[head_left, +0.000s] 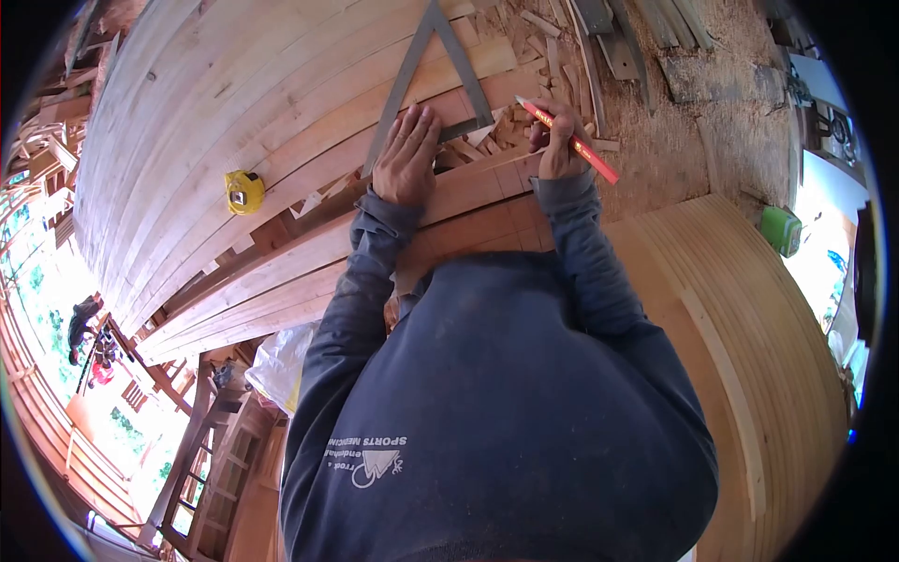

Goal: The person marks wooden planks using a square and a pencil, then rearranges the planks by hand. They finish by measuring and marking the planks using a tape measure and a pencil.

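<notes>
My left hand (405, 161) lies flat, its fingers together and stretched out, pressing on the lower part of a grey metal triangular frame square (462, 72). The square rests on pale wooden planks (309, 103). To its right, my right hand (559, 140) is closed round a red flat pencil (596, 160), whose tip points up and left, just beside the square's right corner. Pencil lines cross the board (506, 184) below my hands. Wood chips lie between the square and my right hand.
A yellow tape measure (244, 192) sits on the planks at left. Metal and wood strips (618, 47) lie at the top right, above sawdust. A green object (779, 230) is at far right, past stacked boards (740, 309). A person (82, 323) stands at far left.
</notes>
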Demonstrator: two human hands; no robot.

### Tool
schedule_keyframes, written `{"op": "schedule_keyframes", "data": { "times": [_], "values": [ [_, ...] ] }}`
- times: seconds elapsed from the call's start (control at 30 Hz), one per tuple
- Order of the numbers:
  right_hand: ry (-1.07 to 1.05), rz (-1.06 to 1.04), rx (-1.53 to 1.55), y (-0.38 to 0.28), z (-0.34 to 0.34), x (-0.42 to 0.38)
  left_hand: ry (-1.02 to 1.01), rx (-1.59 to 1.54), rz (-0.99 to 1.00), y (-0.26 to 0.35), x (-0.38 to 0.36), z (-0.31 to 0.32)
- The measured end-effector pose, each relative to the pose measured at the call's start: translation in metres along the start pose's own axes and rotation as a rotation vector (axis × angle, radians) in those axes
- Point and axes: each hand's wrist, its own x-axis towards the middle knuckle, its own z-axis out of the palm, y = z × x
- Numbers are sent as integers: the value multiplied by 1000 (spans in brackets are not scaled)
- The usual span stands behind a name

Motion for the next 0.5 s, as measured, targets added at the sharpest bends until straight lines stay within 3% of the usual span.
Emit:
{"op": "schedule_keyframes", "data": {
  "times": [0.5],
  "values": [
    [23,46,36,5,2,2,-4,13,-20,6,1,-2]
  ]
}}
